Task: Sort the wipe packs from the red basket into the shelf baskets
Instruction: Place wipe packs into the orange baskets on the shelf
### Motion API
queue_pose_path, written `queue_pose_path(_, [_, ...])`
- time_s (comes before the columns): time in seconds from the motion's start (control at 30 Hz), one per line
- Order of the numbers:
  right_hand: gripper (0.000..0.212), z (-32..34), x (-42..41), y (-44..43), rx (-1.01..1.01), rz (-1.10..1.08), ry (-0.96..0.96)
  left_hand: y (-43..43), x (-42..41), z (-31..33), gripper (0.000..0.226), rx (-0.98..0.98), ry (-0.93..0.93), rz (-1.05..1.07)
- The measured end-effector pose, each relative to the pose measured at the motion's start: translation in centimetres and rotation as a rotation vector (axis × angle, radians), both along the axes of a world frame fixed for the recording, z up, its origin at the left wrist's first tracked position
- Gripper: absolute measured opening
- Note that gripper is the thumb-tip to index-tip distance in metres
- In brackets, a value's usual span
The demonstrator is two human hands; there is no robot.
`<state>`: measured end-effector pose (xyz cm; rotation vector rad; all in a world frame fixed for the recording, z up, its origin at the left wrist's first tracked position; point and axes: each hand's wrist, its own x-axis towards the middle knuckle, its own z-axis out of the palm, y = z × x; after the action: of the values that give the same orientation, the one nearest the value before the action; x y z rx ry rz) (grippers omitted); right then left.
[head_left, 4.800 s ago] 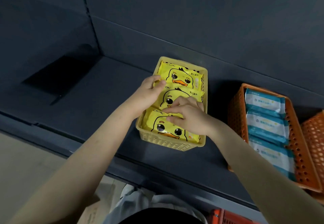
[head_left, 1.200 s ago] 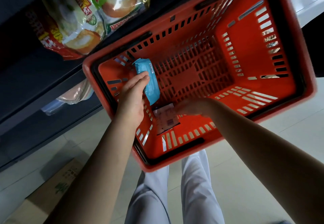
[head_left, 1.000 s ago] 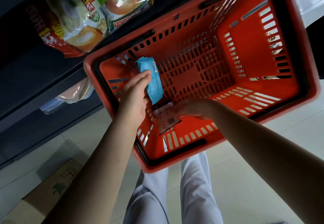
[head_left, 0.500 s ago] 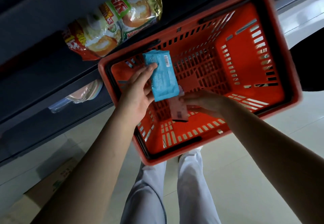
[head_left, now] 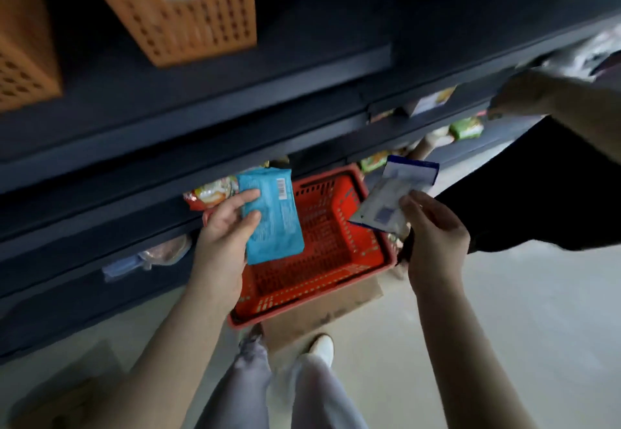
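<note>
With my left hand point(head_left: 223, 233) I grip a blue wipe pack point(head_left: 275, 223); my right hand point(head_left: 437, 237) pinches a white pack point(head_left: 393, 193). Both are over the red basket point(head_left: 353, 227), below the orange shelf baskets point(head_left: 188, 15).

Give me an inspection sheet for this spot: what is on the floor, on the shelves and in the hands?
Surface: pale floor below dark shelves.
Job's things: blue pack and white pack held above the red basket, with no packs seen in it; orange baskets on an upper shelf.
Clutter: snack bags on a lower shelf; cardboard under the red basket.
Grippers: left hand grips the blue pack; right hand pinches the white pack.
Cables: nothing seen.
Surroundings: another person's hand at the shelves, far right.
</note>
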<state>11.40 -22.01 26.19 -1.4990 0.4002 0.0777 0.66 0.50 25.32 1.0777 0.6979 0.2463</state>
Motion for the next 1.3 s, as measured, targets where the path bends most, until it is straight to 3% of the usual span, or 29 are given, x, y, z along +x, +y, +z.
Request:
queue_pose_path(0.13, [0.021, 7.8, -1.1, -0.4, 0.168, 0.009, -0.095, -1.9, -1.4, 7.9, 0.033, 0.032, -0.103, 0.050])
queue_pose_path(0.27, [0.024, 13.7, -2.3, 1.2, 0.435, 0.180, -0.156, -1.5, -3.4, 13.9, 0.034, 0.073, -0.206, 0.145])
queue_pose_path(0.43, [0.020, 19.6, -3.6, 5.1, 0.376, 0.437, -0.287, 1.2, -5.6, 19.3, 0.039, 0.163, -0.239, 0.277])
queue_pose_path(0.53, [0.016, 21.6, -4.7, 8.2, 0.329, 0.568, -0.283, 3.5, -7.4, 20.9, 0.015, 0.212, -0.197, 0.337])
queue_pose_path(0.63, [0.022, 22.5, -6.0, 11.7, 0.313, 0.627, -0.270, 5.8, -9.2, 21.3, 0.054, 0.282, -0.157, 0.343])
queue_pose_path(0.7, [0.022, 22.7, -7.1, 14.2, 0.325, 0.630, -0.252, 7.6, -10.5, 21.4, 0.062, 0.313, -0.178, 0.354])
queue_pose_path(0.93, [0.022, 23.0, -11.8, 23.8, 0.292, 0.750, -0.263, 16.5, -15.8, 21.4, 0.040, 0.368, -0.199, 0.372])
queue_pose_path(1.17, [0.024, 22.4, -16.5, 31.6, 0.288, 0.662, -0.198, 24.1, -20.0, 21.3, 0.029, 0.327, -0.196, 0.364])
queue_pose_path(1.3, [0.064, 22.4, -17.8, 34.2, 0.129, 0.636, -0.171, 25.5, -20.7, 21.7, 0.059, 0.295, -0.183, 0.354])
